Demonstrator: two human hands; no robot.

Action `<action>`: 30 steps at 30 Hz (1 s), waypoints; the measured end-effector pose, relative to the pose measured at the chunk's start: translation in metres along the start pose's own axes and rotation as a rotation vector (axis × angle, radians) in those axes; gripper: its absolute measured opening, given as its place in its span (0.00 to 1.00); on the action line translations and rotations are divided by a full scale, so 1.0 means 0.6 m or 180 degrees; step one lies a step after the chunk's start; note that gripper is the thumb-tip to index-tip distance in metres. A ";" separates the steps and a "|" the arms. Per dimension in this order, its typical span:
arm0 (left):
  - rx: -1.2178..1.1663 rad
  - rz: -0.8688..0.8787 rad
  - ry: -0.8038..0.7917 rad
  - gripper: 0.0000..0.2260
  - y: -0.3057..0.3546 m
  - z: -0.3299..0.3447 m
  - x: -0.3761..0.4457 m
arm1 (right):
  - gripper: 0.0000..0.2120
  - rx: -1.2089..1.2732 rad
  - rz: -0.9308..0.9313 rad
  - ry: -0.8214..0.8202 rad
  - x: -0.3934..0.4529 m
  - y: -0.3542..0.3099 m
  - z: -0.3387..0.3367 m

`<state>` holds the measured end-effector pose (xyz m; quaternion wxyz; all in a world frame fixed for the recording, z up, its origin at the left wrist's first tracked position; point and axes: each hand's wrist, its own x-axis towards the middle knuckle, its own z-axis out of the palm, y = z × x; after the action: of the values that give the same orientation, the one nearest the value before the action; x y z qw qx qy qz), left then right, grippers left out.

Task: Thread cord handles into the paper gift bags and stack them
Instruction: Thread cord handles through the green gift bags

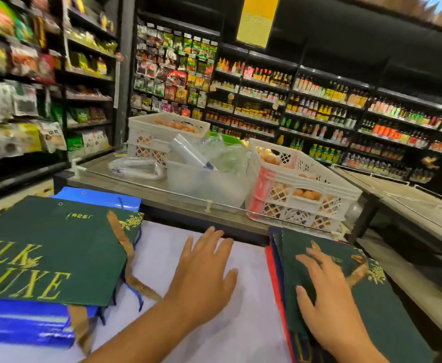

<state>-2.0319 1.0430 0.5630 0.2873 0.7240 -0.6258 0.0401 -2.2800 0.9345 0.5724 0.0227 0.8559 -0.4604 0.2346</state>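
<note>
On the table (214, 323) a stack of bags (44, 258) lies at the left and another stack (387, 310) at the right, the left hand (204, 273) flat between them, the right hand (327, 299) on the right stack, and two crates (293, 184) with a tub (204, 182) between them on the counter (162, 195) behind.

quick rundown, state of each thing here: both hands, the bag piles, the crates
left hand: open, flat above the white surface
right hand: open, fingers spread on the right pile
left bag pile: green bag on top, lying flat, over blue bags
right bag pile: green bag on top, lying flat
white crates: upright, holding eggs
</note>
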 end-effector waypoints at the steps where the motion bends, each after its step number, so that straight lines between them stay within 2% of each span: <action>1: 0.0086 -0.0011 0.0227 0.22 -0.034 -0.022 -0.020 | 0.29 0.0205 -0.0145 -0.0021 0.002 -0.036 0.010; 4: 0.0458 -0.0244 0.0755 0.16 -0.133 -0.096 -0.073 | 0.26 0.0797 -0.0577 -0.0090 0.003 -0.140 0.039; 6: 0.0812 -0.0641 0.0883 0.15 -0.189 -0.144 -0.099 | 0.25 0.1015 -0.0774 -0.0235 0.000 -0.198 0.063; 7: 0.0994 -0.0911 0.0845 0.18 -0.214 -0.165 -0.108 | 0.25 0.1064 -0.0833 -0.0341 -0.001 -0.224 0.075; 10: 0.1231 -0.1811 0.0041 0.33 -0.277 -0.196 -0.134 | 0.24 0.1174 -0.0951 -0.0564 0.003 -0.282 0.114; 12: 0.1150 -0.2027 -0.0447 0.35 -0.303 -0.188 -0.149 | 0.23 0.1336 -0.0868 -0.0747 0.007 -0.308 0.140; 14: 0.1123 -0.1991 -0.0735 0.35 -0.306 -0.173 -0.164 | 0.23 0.1460 -0.0684 -0.0912 0.010 -0.328 0.165; 17: 0.1172 -0.1887 -0.0715 0.33 -0.295 -0.158 -0.176 | 0.23 0.1636 -0.0529 -0.1086 0.006 -0.348 0.199; 20: 0.1072 -0.1613 -0.0759 0.41 -0.276 -0.151 -0.177 | 0.19 0.2026 -0.0524 -0.1101 -0.006 -0.357 0.213; 24: 0.1088 -0.1336 -0.0973 0.43 -0.253 -0.128 -0.177 | 0.22 0.2069 -0.0715 -0.1323 -0.014 -0.366 0.213; 27: 0.1092 -0.1069 -0.1060 0.48 -0.241 -0.121 -0.179 | 0.21 0.2365 -0.0266 -0.1483 -0.012 -0.364 0.209; 30: 0.1273 -0.0702 -0.1015 0.41 -0.246 -0.106 -0.186 | 0.13 0.2960 0.0361 -0.1333 -0.007 -0.359 0.199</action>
<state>-1.8995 1.1787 0.5153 0.0393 0.8272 -0.5602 0.0168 -2.0644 1.0312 0.5026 -0.4658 0.7778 -0.3478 0.2389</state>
